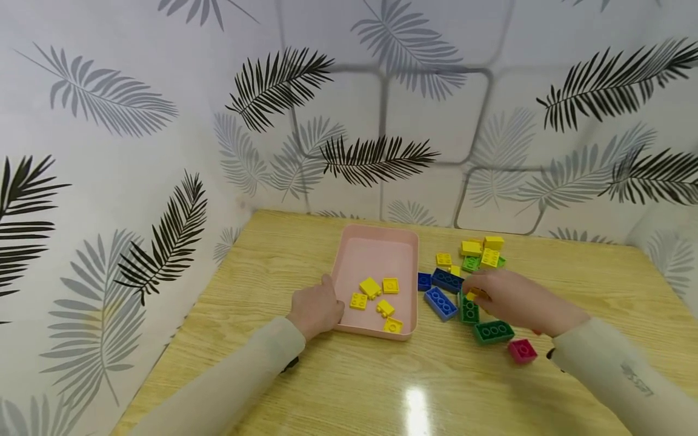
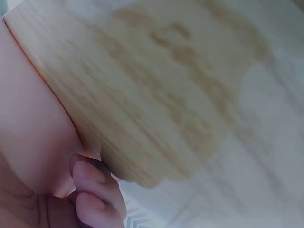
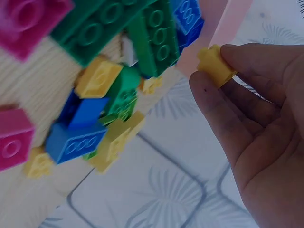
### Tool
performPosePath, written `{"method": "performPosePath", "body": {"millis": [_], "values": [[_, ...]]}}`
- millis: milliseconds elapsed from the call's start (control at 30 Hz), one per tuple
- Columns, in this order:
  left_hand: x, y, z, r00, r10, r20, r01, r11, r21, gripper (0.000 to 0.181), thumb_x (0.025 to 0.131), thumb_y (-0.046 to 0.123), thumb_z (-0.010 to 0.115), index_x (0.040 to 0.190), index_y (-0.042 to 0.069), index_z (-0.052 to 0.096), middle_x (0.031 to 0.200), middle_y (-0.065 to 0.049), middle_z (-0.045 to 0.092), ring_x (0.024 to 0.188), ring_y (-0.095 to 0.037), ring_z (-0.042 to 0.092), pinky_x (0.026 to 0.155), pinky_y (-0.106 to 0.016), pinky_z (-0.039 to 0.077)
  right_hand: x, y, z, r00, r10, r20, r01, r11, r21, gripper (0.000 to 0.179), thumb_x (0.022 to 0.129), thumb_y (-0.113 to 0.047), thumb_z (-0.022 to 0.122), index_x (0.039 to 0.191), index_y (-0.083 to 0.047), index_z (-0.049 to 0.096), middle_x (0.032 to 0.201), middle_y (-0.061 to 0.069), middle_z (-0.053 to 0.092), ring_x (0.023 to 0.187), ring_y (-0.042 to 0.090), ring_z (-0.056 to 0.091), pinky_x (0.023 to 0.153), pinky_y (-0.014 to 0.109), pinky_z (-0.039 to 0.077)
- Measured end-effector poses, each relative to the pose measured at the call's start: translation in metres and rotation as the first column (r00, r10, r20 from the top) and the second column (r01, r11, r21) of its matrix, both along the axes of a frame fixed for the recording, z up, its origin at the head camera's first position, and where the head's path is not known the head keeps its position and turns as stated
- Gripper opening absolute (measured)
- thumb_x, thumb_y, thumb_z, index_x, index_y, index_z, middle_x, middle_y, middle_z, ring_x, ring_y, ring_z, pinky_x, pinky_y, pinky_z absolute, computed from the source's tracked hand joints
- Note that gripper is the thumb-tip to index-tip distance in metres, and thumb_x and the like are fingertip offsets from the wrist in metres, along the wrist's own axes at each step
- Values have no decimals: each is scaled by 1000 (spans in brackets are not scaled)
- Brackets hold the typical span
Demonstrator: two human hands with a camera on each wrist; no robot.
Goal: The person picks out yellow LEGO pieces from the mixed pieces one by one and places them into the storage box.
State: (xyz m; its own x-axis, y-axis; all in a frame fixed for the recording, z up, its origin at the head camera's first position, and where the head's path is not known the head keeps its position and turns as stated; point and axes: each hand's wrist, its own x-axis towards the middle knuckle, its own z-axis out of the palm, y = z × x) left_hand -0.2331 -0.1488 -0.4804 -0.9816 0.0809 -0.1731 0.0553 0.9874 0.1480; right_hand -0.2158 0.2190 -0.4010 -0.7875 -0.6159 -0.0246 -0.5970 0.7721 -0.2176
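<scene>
Yellow studded plastic block [image 3: 217, 66], pinched in the right hand [image 1: 506, 295], sits right of the shallow pink plastic tray [image 1: 376, 254]. The left hand [image 1: 316, 307] (nearer the tray) grips its left side.

A light wooden tabletop [image 1: 229, 290] with streaky grain spreads over the lower half of the head view, with a bright patch of glare [image 1: 416, 412] between 5 and 6 o'clock. Beyond its far edge, toward 12 o'clock, stands a white wall [image 1: 322, 36] printed with leaves. Black leaves lie at 11 o'clock [image 1: 278, 89], 1 o'clock [image 1: 376, 162], 2 o'clock [image 1: 616, 88] and 9 o'clock [image 1: 165, 239]; paler grey ones show at 10 o'clock [image 1: 103, 91] and 8 o'clock [image 1: 87, 327]. Blurry rounded outlines [image 1: 383, 109] run among them, thickest around 1 o'clock.
</scene>
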Motion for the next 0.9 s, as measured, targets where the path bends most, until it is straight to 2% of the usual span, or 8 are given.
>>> {"method": "performPosePath", "body": {"millis": [233, 433, 567, 733, 900], "values": [[-1, 1, 0, 1000, -2, 14, 2, 1000, 12, 54, 97, 33, 49, 137, -3, 41, 59, -3, 54, 47, -17, 49, 48, -32, 39, -15, -37, 0, 998, 52, 18, -52, 999, 9, 22, 94, -5, 67, 115, -11, 72, 111, 1, 71, 96, 15, 66, 84, 37, 57], [-1, 0, 1, 1000, 5, 9, -5, 1000, 11, 52, 97, 33, 49, 135, -2, 42, 58, -4, 54, 46, -17, 48, 47, -32, 38, -28, -67, -2, 994, 108, -4, -108, 994, -13, 23, 94, -6, 68, 115, -14, 73, 111, -1, 70, 94, 11, 64, 82, 31, 57], [-1, -1, 1, 1000, -2, 3, 2, 1000, 3, 48, 97, 33, 50, 130, -2, 44, 58, -4, 54, 46, -17, 48, 46, -32, 38, -33, -85, -5, 989, 149, -15, -149, 989, -13, 23, 93, -5, 69, 113, -14, 73, 110, -1, 69, 95, 13, 65, 84, 33, 57], [0, -1, 1, 1000, -1, -4, 1, 1000, -5, 48, 97, 33, 49, 130, -2, 44, 58, -4, 54, 46, -17, 48, 46, -32, 38, -36, -104, -9, 986, 157, 54, -157, 988, -12, 27, 93, -4, 68, 119, -12, 70, 113, 0, 70, 99, 14, 65, 89, 36, 56], [1, 0, 3, 1000, 0, -8, 0, 1000, 9, 38, 96, 32, 50, 118, 1, 47, 59, -4, 53, 47, -18, 48, 47, -33, 39, -38, -117, -19, 979, 151, 139, -146, 988, -49, 21, 91, -6, 70, 110, -14, 71, 106, -2, 70, 86, 13, 61, 81, 31, 55]]}}
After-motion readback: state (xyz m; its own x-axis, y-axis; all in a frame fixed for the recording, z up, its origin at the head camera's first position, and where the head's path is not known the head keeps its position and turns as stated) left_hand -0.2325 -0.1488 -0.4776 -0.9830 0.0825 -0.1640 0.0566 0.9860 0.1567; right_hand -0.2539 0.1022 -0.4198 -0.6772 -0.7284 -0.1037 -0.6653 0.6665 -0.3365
